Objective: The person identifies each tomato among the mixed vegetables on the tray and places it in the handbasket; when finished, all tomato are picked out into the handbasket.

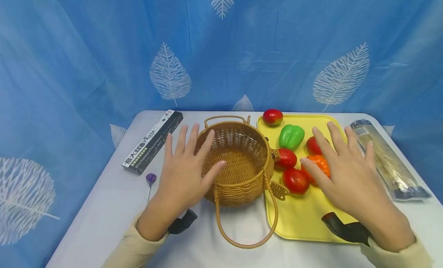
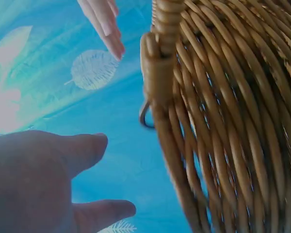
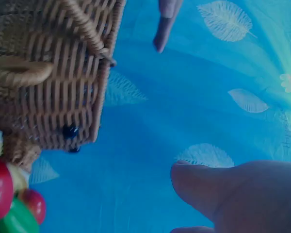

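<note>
Blue curtain: hangs behind everything, printed with white leaves (image 1: 242, 68).
White surface: carries all the goods (image 1: 110, 218).
Yellow tray: lies right of centre (image 1: 297, 225); a bump could send its round pieces rolling, since nothing but a low rim holds them.
Wicker basket: stands upright mid-surface, by the tray's left edge (image 1: 238, 195); whether its base overlaps the tray I cannot tell. One handle loop droops toward the person, where a sleeve or wrist could snag it and drag the basket askew.
Clear packet: long, pale strands inside, right of the tray (image 1: 391, 160).
Pasta box: dark, slanting at the far left (image 1: 152, 143).
Left hand: over the basket's left side (image 1: 183, 173), fingers spread wide, holding nothing; the left wrist view shows thumb and wicker apart.
Right hand: above the tray's right side (image 1: 356, 179), fingers also wide with nothing in them; coming down carelessly, it might knock the orange vegetable partly hidden behind it (image 1: 320, 164).
Green pepper: on the tray's far half (image 1: 292, 136).
Red pieces: four, one close against the basket in view (image 1: 288, 159); shifting the basket rightward could shove it.
Purple lollipop: just left of the left forearm (image 1: 151, 178), easily swept aside by the sleeve.
</note>
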A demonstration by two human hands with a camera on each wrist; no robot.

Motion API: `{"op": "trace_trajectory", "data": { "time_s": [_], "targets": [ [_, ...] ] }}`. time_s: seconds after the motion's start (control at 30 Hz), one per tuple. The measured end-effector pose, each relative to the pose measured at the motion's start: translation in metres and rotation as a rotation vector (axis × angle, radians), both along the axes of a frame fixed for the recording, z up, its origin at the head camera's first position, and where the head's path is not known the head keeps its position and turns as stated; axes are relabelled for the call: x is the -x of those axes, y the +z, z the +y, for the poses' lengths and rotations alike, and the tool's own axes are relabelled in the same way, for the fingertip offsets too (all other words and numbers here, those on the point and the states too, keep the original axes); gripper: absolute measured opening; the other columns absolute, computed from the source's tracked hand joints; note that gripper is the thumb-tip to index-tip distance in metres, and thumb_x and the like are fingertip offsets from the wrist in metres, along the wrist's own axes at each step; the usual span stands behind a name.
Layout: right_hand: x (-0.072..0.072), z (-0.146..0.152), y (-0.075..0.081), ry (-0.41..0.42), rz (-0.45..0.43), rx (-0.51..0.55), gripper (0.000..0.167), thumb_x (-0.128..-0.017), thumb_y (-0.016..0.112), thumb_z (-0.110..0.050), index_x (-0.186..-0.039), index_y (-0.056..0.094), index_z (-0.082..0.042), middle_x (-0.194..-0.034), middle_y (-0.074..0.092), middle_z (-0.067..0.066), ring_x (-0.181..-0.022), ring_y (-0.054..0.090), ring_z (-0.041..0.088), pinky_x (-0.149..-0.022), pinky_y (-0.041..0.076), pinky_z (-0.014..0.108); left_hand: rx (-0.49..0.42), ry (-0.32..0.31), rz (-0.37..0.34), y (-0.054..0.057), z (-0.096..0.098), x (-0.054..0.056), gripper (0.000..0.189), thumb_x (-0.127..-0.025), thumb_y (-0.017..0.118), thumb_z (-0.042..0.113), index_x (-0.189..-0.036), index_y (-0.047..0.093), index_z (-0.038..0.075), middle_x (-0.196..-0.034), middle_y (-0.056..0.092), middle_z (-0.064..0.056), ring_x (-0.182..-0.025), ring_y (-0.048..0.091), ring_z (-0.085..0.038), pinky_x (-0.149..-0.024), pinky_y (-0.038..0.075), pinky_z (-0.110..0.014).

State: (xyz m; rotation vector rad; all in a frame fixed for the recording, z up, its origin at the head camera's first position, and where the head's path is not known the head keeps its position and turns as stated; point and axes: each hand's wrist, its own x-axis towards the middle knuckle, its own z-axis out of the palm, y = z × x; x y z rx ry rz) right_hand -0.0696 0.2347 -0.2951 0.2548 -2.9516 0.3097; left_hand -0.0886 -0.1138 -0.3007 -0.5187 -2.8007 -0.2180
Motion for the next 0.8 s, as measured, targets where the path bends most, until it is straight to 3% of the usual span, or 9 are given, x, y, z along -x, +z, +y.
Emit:
{"op": "trace_trajectory", "data": {
  "time_s": [0.2, 0.37, 0.5, 0.63, 0.73, 0.8],
  "targets": [
    [-0.012, 0.027, -0.012, -0.079, -0.015, -0.05, 0.087, -0.099, 0.057, -0.056, -0.165, 0.016, -0.017, -0.168, 0.0, 0.023, -0.15, -0.012, 0.05, -0.104, -0.022, 0.071, -0.038, -0.001, 0.09, -0.001, -0.026, -0.007, 0.07, -0.102, 0.045, 0.06, -0.16, 0.035, 0.023, -0.164, 0.026, -0.019, -0.154, 0.012, -0.04, -0.118, 0.003, -0.065],
    [-0.023, 0.055, -0.03, -0.182, -0.076, -0.1, 0.093, -0.093, 0.065, -0.052, -0.161, 0.021, -0.006, -0.162, 0.003, 0.033, -0.147, -0.006, 0.057, -0.102, -0.02, 0.072, -0.139, -0.006, 0.17, -0.014, -0.041, -0.011, 0.066, -0.1, 0.055, 0.052, -0.157, 0.042, 0.022, -0.163, 0.03, -0.019, -0.152, 0.018, -0.042, -0.117, 0.009, -0.068],
    [-0.031, 0.075, -0.045, -0.196, -0.066, -0.062, 0.09, -0.096, 0.062, -0.051, -0.16, 0.022, -0.003, -0.158, 0.009, 0.037, -0.145, 0.0, 0.058, -0.105, -0.015, 0.075, -0.232, -0.007, 0.194, -0.027, -0.045, -0.013, 0.065, -0.099, 0.06, 0.046, -0.156, 0.044, 0.021, -0.162, 0.034, -0.018, -0.151, 0.022, -0.04, -0.116, 0.013, -0.068],
    [-0.039, 0.086, -0.055, -0.225, -0.046, 0.053, 0.084, -0.099, 0.06, -0.049, -0.159, 0.025, -0.001, -0.16, 0.015, 0.036, -0.144, 0.012, 0.058, -0.106, 0.007, 0.079, -0.373, -0.025, 0.179, -0.04, -0.045, -0.013, 0.063, -0.097, 0.066, 0.037, -0.154, 0.047, 0.02, -0.155, 0.044, -0.016, -0.147, 0.034, -0.037, -0.113, 0.023, -0.066],
    [-0.042, 0.092, -0.064, -0.272, -0.04, 0.143, 0.08, -0.098, 0.066, -0.045, -0.156, 0.034, -0.001, -0.156, 0.026, 0.037, -0.134, 0.032, 0.062, -0.093, 0.03, 0.079, -0.482, -0.046, 0.188, -0.052, -0.044, -0.01, 0.062, -0.094, 0.071, 0.03, -0.152, 0.051, 0.019, -0.145, 0.052, -0.015, -0.138, 0.043, -0.036, -0.108, 0.031, -0.062],
    [-0.044, 0.096, -0.073, -0.31, -0.037, 0.222, 0.075, -0.097, 0.069, -0.042, -0.153, 0.04, -0.002, -0.151, 0.036, 0.036, -0.127, 0.04, 0.062, -0.095, 0.044, 0.062, -0.526, -0.056, 0.208, -0.058, -0.043, -0.007, 0.061, -0.093, 0.073, 0.028, -0.15, 0.054, 0.018, -0.136, 0.054, -0.017, -0.13, 0.047, -0.036, -0.104, 0.035, -0.058]
  ]
}}
